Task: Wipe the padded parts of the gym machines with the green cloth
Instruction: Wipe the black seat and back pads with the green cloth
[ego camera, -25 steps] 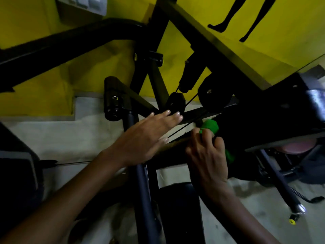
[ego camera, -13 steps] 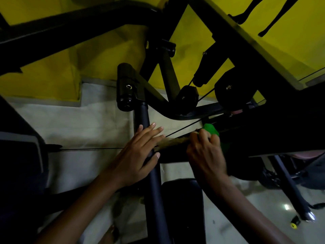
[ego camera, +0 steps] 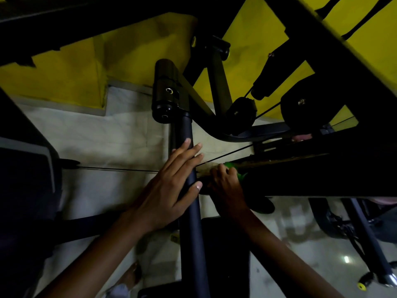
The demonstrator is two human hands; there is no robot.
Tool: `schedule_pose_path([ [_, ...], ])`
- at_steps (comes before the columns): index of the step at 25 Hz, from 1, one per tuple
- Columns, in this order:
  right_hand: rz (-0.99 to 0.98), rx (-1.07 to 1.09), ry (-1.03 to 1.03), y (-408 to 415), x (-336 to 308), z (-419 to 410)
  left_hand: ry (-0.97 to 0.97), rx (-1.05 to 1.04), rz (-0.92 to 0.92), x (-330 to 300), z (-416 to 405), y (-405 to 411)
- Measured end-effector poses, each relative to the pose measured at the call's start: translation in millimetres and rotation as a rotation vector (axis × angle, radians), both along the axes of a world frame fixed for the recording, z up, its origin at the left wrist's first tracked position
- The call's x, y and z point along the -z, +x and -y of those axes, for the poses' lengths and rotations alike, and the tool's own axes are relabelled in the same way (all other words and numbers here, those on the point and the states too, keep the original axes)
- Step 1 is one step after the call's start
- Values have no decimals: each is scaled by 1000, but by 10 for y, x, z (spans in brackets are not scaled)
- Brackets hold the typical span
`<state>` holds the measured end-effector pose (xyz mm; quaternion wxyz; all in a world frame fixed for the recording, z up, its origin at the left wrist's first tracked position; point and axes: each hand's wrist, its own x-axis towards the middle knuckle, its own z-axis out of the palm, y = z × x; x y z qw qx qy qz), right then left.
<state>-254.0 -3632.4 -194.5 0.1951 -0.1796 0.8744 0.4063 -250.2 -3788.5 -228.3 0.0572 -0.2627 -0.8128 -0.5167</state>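
Two hands on machine. Left hand [ego camera: 171, 186] flat, fingers straight, thumb hooked on dark upright steel tube [ego camera: 190, 203]. Right hand [ego camera: 225, 182] clenches crumpled green cloth [ego camera: 241, 176] against edge of black padded bar [ego camera: 311, 177] just right of tube. Pale floor [ego camera: 111, 138] lies open left of left hand.

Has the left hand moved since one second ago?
Yes. The left hand has drawn back from the cable and small pulley and now rests, fingers straight, on the vertical black post, thumb across its near side.
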Motion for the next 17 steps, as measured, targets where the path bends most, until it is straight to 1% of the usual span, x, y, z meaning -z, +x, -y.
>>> schedule_pose_path([
  [2,26,17,-64,-17,-3,-36,10,-16,24,-16,-6,35],
  [3,1,24,-91,-7,-36,-40,12,-23,34,-24,-19,41],
  [5,-46,-41,-46,39,-69,-53,3,-40,48,-40,-38,46],
  [7,18,-92,34,38,52,-97,2,-80,67,-55,-66,83],
  [11,76,-61,-2,-118,388,-92,33,-145,100,-42,-55,156],
  [13,40,-64,-21,-46,406,-124,62,-146,133,-34,-50,170],
  [16,-100,-96,-41,21,377,-148,123,-160,171,-29,-92,195],
  [17,-103,-88,-24,36,407,-146,145,-168,180,-26,-109,204],
])
